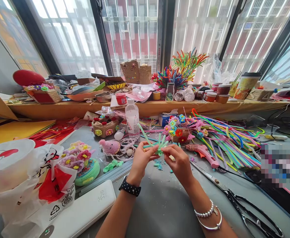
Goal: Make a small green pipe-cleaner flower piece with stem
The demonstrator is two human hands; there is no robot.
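Note:
Between my two hands is a small bundle of mint-green pipe cleaners (162,141), its stems fanning upward and one long stem leaning to the left. My left hand (145,155) pinches it from the left side. With fingertips pressed together, my right hand (176,158) grips the lower part from the right, near a small curled loop. The fingers partly cover where the stems join. Below the hands, green fuzz scraps (159,164) lie on the grey table (157,211). A flat green pipe-cleaner piece (112,165) rests left of my left hand.
To the right lie a pink glue gun (203,154), large scissors (230,195), a phone (279,195) and a spread of colored pipe cleaners (230,145). A water bottle (132,119) stands behind the hands. At left are a white power bank (85,211), a flower pot (86,170) and a plastic bag (35,198).

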